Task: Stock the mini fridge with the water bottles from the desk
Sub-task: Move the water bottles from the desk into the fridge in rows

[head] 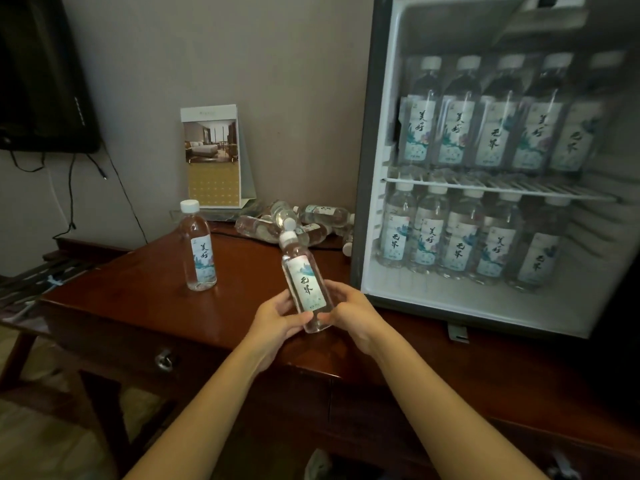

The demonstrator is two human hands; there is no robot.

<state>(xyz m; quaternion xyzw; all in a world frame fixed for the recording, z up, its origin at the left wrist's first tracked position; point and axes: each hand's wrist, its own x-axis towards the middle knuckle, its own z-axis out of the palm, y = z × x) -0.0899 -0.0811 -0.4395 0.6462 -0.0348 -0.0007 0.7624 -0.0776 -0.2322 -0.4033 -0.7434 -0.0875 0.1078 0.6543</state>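
Dim room, fridge interior [485, 39] brightest — soft blur, wide-angle bending at edges, desk [138, 271] sheen

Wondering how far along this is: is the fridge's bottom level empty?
No, water bottles stand upright under the wire shelf of the mini fridge.

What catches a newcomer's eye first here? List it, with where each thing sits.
First, the held water bottle, tilted between the left hand and right hand above the desk near its front edge. Next, the open mini fridge on the right, both levels lined with upright fridge bottles. Then a lone upright bottle stands on the desk at left, with a heap of lying bottles behind, beside the fridge.
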